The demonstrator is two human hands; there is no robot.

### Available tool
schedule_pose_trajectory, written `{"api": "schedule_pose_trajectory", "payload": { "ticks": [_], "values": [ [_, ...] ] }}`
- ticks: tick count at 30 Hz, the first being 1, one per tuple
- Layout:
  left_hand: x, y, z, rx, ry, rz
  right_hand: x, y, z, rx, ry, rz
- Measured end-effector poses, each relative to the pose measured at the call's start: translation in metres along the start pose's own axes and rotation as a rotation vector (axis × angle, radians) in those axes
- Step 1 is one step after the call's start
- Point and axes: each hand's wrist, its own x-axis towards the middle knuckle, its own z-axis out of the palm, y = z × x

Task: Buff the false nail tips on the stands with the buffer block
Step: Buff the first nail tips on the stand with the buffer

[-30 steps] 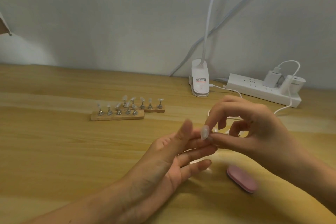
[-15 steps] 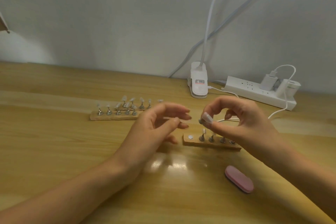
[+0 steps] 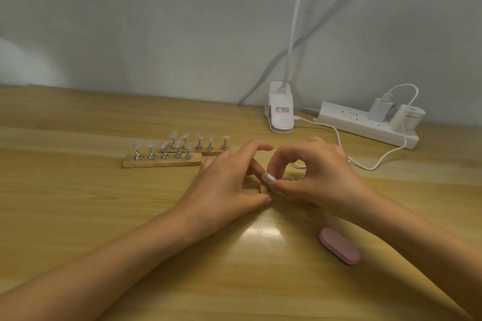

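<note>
My right hand (image 3: 318,172) pinches a pale false nail tip (image 3: 268,178) on its metal peg, just above a wooden stand (image 3: 263,188) that both hands mostly hide. The curled fingers and thumb of my left hand (image 3: 227,182) close around that stand's left end. The pink buffer block (image 3: 339,245) lies on the table to the near right, untouched. Two more wooden stands (image 3: 163,159) (image 3: 208,150) with several tips on pegs sit side by side at the back left.
A white clip lamp base (image 3: 281,112) stands against the wall, and a white power strip (image 3: 365,125) with plugged chargers lies to its right. A white cable (image 3: 378,161) loops over the wooden table (image 3: 78,203) behind my right hand.
Both hands have come down onto the near stand. My right hand has lowered the pinched nail tip toward it, and my left hand has closed around its left end.
</note>
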Motion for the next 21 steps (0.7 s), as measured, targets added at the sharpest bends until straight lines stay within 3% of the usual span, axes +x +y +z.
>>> {"api": "schedule_pose_trajectory", "payload": {
  "ticks": [5,14,21],
  "values": [
    [-0.001,0.001,0.002,-0.032,0.022,-0.009,-0.001,0.001,0.002,0.025,-0.016,0.001],
    [-0.003,0.001,0.003,-0.082,0.024,-0.016,-0.006,0.012,-0.013,-0.200,-0.085,-0.009],
    [0.000,0.002,0.006,-0.217,0.058,-0.048,-0.016,0.017,-0.015,-0.124,-0.029,-0.033]
  ]
}}
